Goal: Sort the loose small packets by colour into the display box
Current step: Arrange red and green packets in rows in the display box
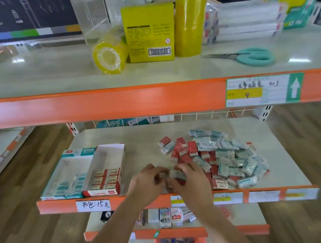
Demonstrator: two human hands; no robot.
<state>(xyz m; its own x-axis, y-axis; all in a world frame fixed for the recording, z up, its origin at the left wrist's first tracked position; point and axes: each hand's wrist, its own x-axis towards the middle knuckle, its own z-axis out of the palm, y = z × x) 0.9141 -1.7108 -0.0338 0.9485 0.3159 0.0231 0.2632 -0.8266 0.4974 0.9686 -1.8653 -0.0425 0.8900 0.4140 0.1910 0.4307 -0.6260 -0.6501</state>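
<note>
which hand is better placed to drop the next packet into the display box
Left, probably. The left hand lies on the side nearer the display box, which sits left of both hands; the right hand is beside the loose pile, handy for picking.

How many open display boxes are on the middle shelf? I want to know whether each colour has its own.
2. The teal box sits at the shelf's left end, holding teal packets; the red box sits directly against its right side, holding red packets. None appear hidden.
</note>
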